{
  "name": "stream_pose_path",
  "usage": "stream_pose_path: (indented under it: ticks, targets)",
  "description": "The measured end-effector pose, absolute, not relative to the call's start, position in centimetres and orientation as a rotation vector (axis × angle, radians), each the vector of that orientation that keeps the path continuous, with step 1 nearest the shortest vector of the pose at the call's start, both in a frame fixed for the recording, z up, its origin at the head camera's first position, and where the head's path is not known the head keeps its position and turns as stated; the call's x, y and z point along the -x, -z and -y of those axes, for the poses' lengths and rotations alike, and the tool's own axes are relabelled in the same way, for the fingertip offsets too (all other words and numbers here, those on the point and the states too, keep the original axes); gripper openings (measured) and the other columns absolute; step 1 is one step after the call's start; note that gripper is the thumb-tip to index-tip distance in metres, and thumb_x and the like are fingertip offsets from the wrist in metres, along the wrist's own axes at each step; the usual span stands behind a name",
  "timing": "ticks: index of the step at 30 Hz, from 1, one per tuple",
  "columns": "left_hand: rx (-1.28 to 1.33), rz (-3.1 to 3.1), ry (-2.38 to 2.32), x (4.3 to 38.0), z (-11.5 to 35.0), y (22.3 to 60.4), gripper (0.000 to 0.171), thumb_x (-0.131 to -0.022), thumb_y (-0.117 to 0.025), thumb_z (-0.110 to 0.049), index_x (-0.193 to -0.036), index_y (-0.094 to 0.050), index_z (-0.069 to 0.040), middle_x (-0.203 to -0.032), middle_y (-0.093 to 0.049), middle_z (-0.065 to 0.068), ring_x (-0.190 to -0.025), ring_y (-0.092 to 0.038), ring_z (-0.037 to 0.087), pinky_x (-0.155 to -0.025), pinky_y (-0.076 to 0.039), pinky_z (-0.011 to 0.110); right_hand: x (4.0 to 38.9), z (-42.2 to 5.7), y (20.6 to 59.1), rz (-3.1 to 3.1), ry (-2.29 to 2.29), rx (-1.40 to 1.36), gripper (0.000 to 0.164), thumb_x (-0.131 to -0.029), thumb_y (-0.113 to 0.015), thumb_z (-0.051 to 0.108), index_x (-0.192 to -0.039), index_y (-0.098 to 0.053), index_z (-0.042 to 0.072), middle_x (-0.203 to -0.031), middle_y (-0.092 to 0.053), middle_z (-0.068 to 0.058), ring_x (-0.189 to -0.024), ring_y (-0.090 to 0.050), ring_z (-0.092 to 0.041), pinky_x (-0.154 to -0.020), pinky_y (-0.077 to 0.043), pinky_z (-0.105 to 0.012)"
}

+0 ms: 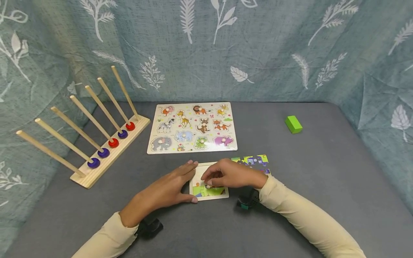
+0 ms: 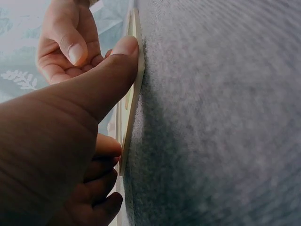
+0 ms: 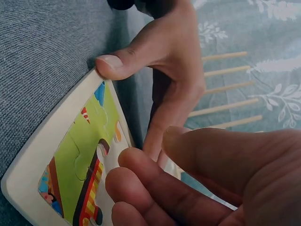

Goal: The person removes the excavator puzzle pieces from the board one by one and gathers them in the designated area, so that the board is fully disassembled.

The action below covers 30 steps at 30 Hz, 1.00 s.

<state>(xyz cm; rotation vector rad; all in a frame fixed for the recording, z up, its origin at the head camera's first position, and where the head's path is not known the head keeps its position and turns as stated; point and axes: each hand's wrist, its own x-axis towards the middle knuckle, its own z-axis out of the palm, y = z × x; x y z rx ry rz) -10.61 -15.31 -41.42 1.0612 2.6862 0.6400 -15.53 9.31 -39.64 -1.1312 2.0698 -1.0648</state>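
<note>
A small wooden jigsaw board (image 1: pixel 227 195) lies near the middle of the table, its near part filled with green picture pieces (image 1: pixel 209 191). My left hand (image 1: pixel 167 184) holds the board along its left side, thumb at the near corner and fingers toward the far corner. In the right wrist view that thumb (image 3: pixel 110 65) presses on the pale rim. Over the board is my right hand (image 1: pixel 230 173), fingers loosely bent and fingertips close above the pieces. Its thumb and index fingertip (image 3: pixel 129 157) stand apart, with no piece showing between them. Part of the board is hidden under this hand.
Loose jigsaw pieces (image 1: pixel 248 160) lie right of the board, partly behind the right hand. An animal peg puzzle (image 1: pixel 192 127) is farther back. A wooden peg rack (image 1: pixel 111 154) with red and purple rings stands at left. A green block (image 1: pixel 293 124) sits back right.
</note>
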Motion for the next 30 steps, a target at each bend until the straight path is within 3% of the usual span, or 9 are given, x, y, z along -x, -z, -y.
stream_pose_path:
  ticks: [30]
  targets:
    - [-1.005,-2.703,-0.613,10.8,15.2,41.8,0.095,-0.079,-0.074,-0.053,-0.147,-0.038,0.003,-0.155,-0.031,0.016,-0.142,-0.026,0.034,-0.109,-0.031,0.052,15.3,-7.8,40.2,-2.088,1.055,1.148,0.023,-0.098,-0.055,0.006,-0.116,-0.07,0.003,-0.109,-0.069,-0.002,-0.073,-0.056,-0.002,-0.063,-0.048,-0.021]
